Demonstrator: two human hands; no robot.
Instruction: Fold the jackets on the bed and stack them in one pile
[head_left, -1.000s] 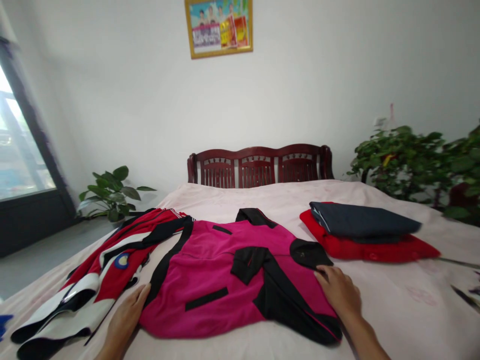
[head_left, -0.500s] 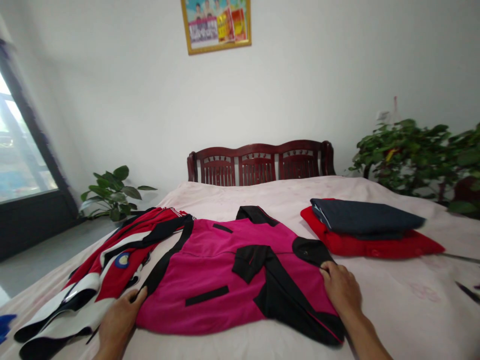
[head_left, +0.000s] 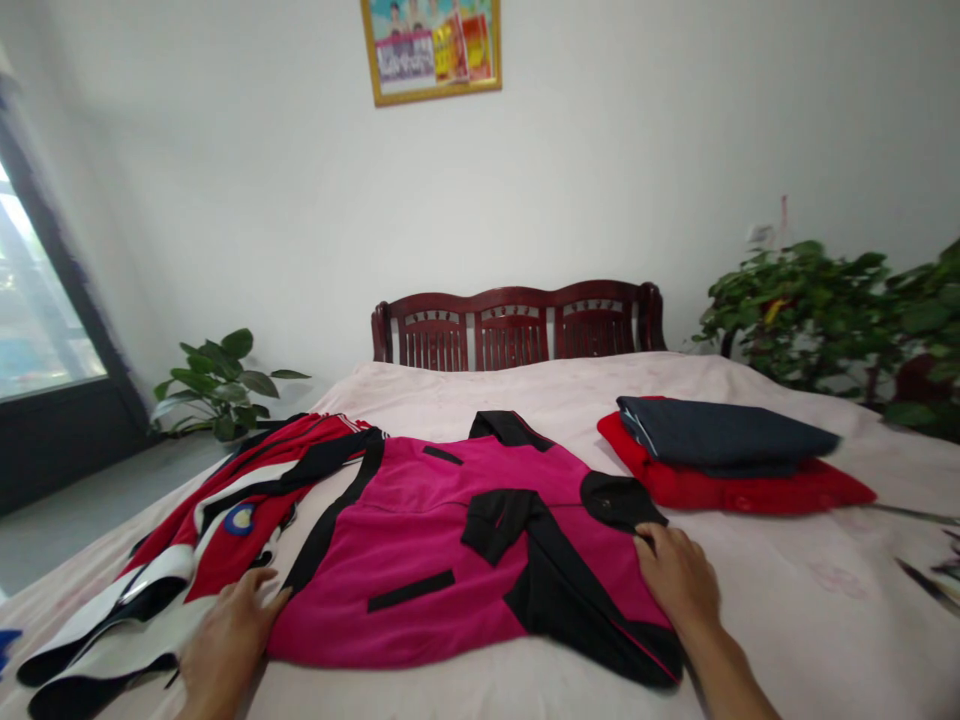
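A magenta jacket (head_left: 420, 530) with black sleeves, collar and hem lies flat on the bed, its sleeves folded inward over the body. At its hem corner on the left is my left hand (head_left: 232, 635), thumb and forefinger parted, the thumb next to the fabric. My right hand (head_left: 679, 575) pinches the jacket's edge by the black collar on the right side. Close to my left hand lie red, white and black garments (head_left: 240, 530) in a loose heap, one with a round blue-and-white badge (head_left: 241, 520).
Folded dark navy clothing (head_left: 727, 435) rests on a folded red garment (head_left: 772, 492) at the right. A pale pink sheet (head_left: 525, 385) covers the bed before a carved wooden headboard (head_left: 517, 325). Leafy plants (head_left: 817, 310) stand at the right, another plant (head_left: 225, 380) at the left.
My left hand's thumb and forefinger have parted from their pinch on the hem. My right hand keeps its hold, and the jacket stays flat. The view has shifted slightly.
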